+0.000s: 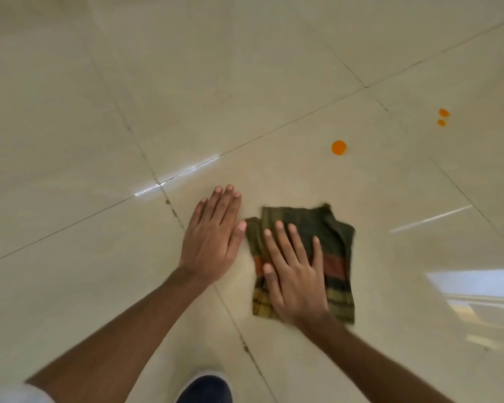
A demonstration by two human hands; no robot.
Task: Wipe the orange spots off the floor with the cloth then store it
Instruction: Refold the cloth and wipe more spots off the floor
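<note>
While right hand [296, 274] presses flat on cloth [336, 257], left hand [213, 237] lies flat beside it (thumb touching edge).

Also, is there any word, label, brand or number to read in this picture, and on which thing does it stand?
None. The striped cloth under the right hand, the floor tiles, the orange spots and the dark shoe show no readable text.

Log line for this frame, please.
right hand flat on cloth | left hand flat on floor | four orange spots unwiped
</note>
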